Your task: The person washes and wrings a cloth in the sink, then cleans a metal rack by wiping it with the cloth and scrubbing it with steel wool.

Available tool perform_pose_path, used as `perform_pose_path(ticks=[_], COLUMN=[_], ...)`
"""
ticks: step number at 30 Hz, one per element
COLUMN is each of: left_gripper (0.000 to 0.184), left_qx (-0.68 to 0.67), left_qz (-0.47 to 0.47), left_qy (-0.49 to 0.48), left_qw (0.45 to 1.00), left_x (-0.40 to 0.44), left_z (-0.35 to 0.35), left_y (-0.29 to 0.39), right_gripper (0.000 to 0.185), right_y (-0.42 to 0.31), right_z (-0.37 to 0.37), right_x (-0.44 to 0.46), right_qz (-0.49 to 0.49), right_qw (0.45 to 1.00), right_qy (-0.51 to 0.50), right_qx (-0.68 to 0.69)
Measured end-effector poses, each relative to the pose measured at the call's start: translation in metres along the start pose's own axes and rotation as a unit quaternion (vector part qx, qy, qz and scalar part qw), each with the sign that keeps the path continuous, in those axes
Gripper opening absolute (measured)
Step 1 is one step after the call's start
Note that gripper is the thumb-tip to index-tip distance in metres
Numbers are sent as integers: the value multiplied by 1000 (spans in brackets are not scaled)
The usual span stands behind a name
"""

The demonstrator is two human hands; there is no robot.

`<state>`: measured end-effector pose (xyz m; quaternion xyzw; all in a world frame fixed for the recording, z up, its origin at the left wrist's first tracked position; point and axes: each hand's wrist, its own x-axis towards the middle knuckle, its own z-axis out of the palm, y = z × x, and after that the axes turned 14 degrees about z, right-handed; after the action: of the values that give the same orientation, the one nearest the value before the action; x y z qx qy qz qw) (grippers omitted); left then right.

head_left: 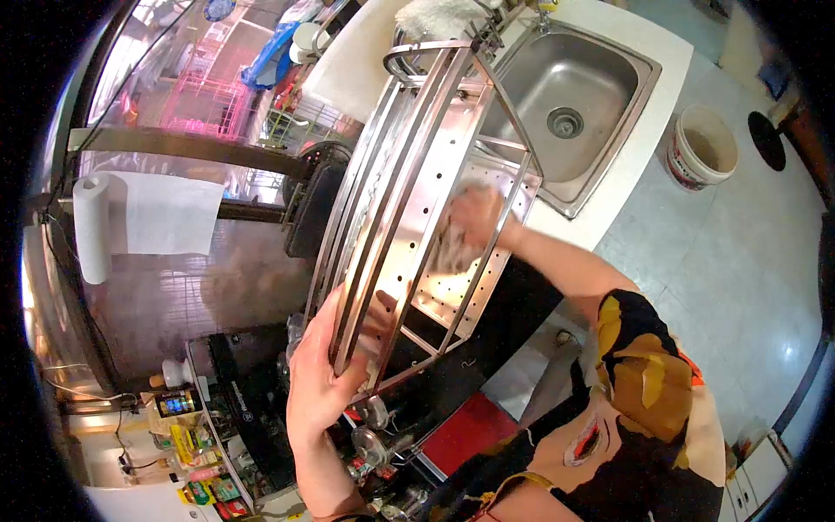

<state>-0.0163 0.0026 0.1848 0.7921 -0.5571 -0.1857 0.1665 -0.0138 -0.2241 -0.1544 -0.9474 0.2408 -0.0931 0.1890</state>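
Note:
A shiny stainless steel rack [376,209] with long bars and perforated shelf plates is tilted across the counter beside the sink. My left hand [320,370] is wrapped around the bars at its lower end, with some fingers visible between them. Through the open side of the rack reaches my right hand [480,213], blurred by motion. It is closed on a greyish cloth [452,252], pressed against the perforated shelf plate [465,300]. The bars and the hand hide part of the cloth.
A steel sink [600,70] is set in the white counter [639,130] beyond the rack. On the floor at right stands a white bucket [703,148]. A paper towel roll [92,228] hangs at left. Packets [196,448] and jars [371,444] sit low down.

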Motion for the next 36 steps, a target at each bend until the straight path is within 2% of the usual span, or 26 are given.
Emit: perform_pose_path(ticks=[2, 3, 6, 8, 9, 10, 17, 20, 22, 24, 26, 27, 29, 32, 36], left_gripper=[76, 75, 75, 75, 75, 75, 73, 73, 73, 73, 73, 73, 74, 72, 69], left_qx=[17, 31, 14, -2, -19, -36, -12, -20, -30, -38, -29, -20, -24, 7, -2], left_qz=[5, 10, 11, 14, -1, -15, -3, -7, -13, 10, 16, 22, 10, 18, 15], left_qy=[2, 2, 3, 9, 14, 20, 18, 21, 20, 10, 12, 14, 15, 27, 38], left_qw=[1000, 999, 1000, 1000, 1000, 999, 1000, 1000, 999, 999, 999, 999, 1000, 999, 999], left_x=[-2, -3, 0, 1, 1, 2, 2, 3, 3, 3, 4, 3, 6, 5, 4], left_z=[1, 1, 1, 1, 2, 3, 4, 4, 3, 2, 2, 2, 0, 1, 2], left_y=[-4, -5, -1, 3, 5, 7, 4, 4, 5, 4, 4, 3, 2, -2, -3], right_gripper=[50, 50, 54, 53, 50, 46, 46, 45, 42, 39, 42, 42, 50, 40, 43], right_y=[22, 34, 51, 50, 56, 50, 23, 28, 39, 49, 58, 55, 37, -4, -47], right_z=[-26, -24, -8, 1, 25, 19, -10, -21, -31, -29, -17, -13, -11, -7, 4], right_x=[21, 32, 37, 26, 24, 2, -111, -115, -96, -70, -43, -37, -25, -37, -87], right_qz=[77, 78, 138, 173, 178, 153, 114, 74, 48, 57, 85, 84, 183, 181, 32], right_qw=[996, 996, 989, 980, 972, 975, 983, 988, 995, 995, 970, 970, 963, 974, 998], right_qy=[3, 3, 50, 96, 153, 151, 146, 132, 80, 85, 228, 227, 187, 131, 46], right_qx=[-40, -38, 30, -32, 4, -61, 4, 35, 46, 17, -21, -18, -59, -22, -39])
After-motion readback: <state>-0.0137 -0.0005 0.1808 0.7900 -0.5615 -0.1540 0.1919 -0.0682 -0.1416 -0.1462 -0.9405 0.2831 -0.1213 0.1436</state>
